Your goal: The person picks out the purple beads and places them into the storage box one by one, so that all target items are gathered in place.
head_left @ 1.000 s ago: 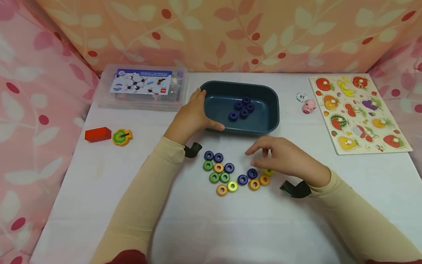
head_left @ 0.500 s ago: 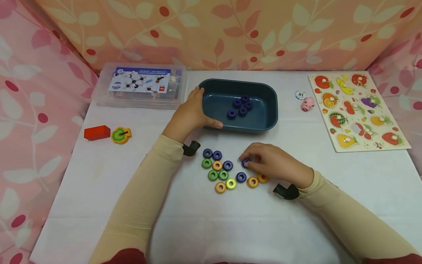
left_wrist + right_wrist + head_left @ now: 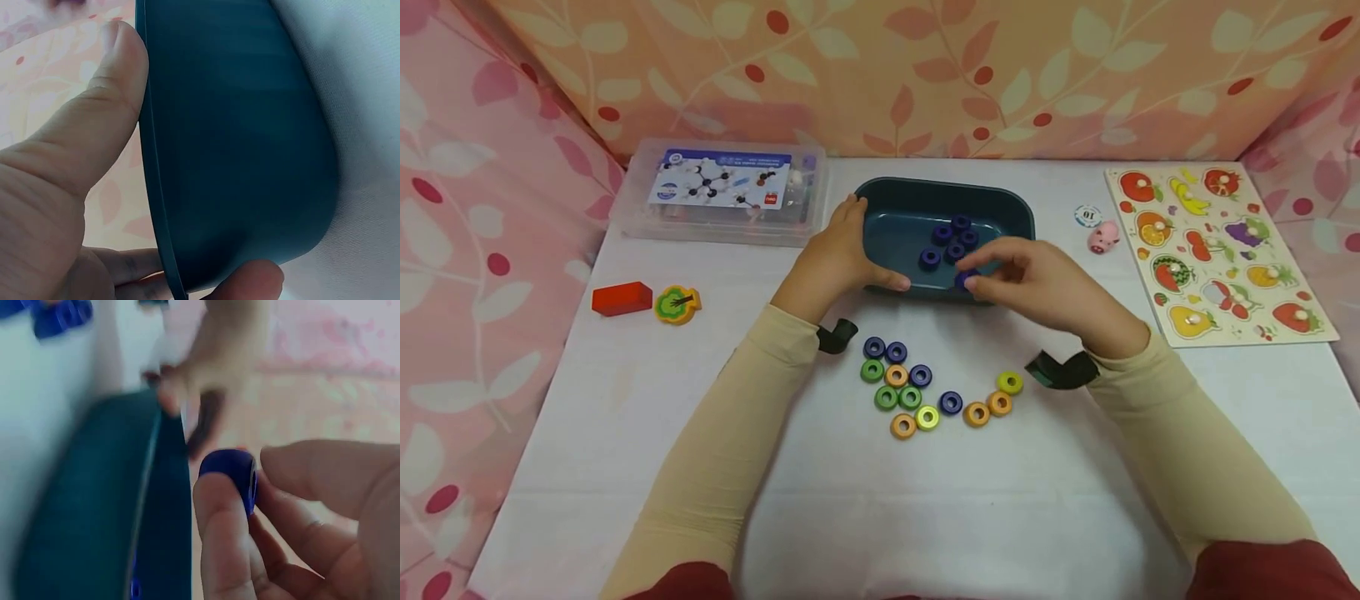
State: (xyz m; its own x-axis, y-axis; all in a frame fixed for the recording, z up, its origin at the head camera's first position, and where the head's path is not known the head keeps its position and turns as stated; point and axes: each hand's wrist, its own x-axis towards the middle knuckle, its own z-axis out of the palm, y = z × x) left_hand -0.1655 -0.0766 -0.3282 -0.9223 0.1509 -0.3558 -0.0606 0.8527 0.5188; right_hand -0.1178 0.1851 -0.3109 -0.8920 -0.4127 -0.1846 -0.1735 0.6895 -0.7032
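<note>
My left hand (image 3: 831, 271) holds the left end of a dark teal rectangular tub (image 3: 925, 193), its thumb along the near rim. The left wrist view shows the thumb and fingers about the tub's wall (image 3: 237, 137). My right hand (image 3: 1048, 292) pinches a dark blue ring bead (image 3: 228, 472) between thumb and fingers, over the tub's near rim. Inside the tub lies a small cluster of dark blue ring beads (image 3: 955, 251). On the white cloth before the tub are loose ring beads: blue (image 3: 951, 403), green (image 3: 887, 397), orange (image 3: 977, 414) and yellow (image 3: 1010, 383).
A clear plastic case (image 3: 722, 196) with a printed label stands back left. Nearer are a red block (image 3: 622, 298) and a tree-shaped piece (image 3: 677, 305). To the right lie a token (image 3: 1087, 216), a pink pig figure (image 3: 1103, 237) and a fruit puzzle board (image 3: 1221, 254).
My right hand came down onto a blue ring bead on the cloth, took hold of it and carried it up to the tub. The left hand has stayed on the tub.
</note>
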